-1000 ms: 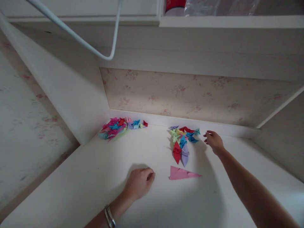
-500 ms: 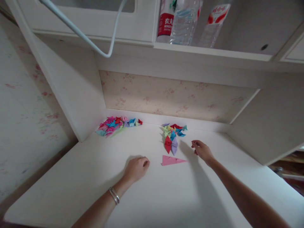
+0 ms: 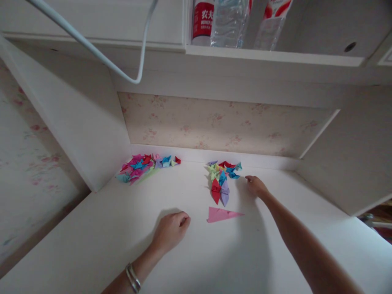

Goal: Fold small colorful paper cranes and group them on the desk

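My left hand (image 3: 172,229) rests on the white tabletop with its fingers curled into a loose fist; nothing shows in it. My right hand (image 3: 256,185) reaches farther back, fingers loosely stretched to the left and nothing visible between them. Close to its fingertips, but apart from them, lies a blue folded paper piece (image 3: 233,174) at the edge of a pile of colourful origami. At the front of that pile sit a red origami piece (image 3: 216,191) and a purple origami piece (image 3: 225,192). Between my hands a pink folded paper triangle (image 3: 223,214) lies flat, touched by neither.
Another heap of colourful origami (image 3: 139,166) lies at the back left, by the side panel. Overhead, a white cable or bar (image 3: 134,79) hangs down, and plastic bottles (image 3: 228,24) stand on a shelf. Panels enclose the white tabletop (image 3: 196,261) at both sides and the back.
My right hand has moved slightly farther back, its fingertips nearer the level of the blue paper. My left hand stays in its fist on the table. The camera view has tilted down a little.
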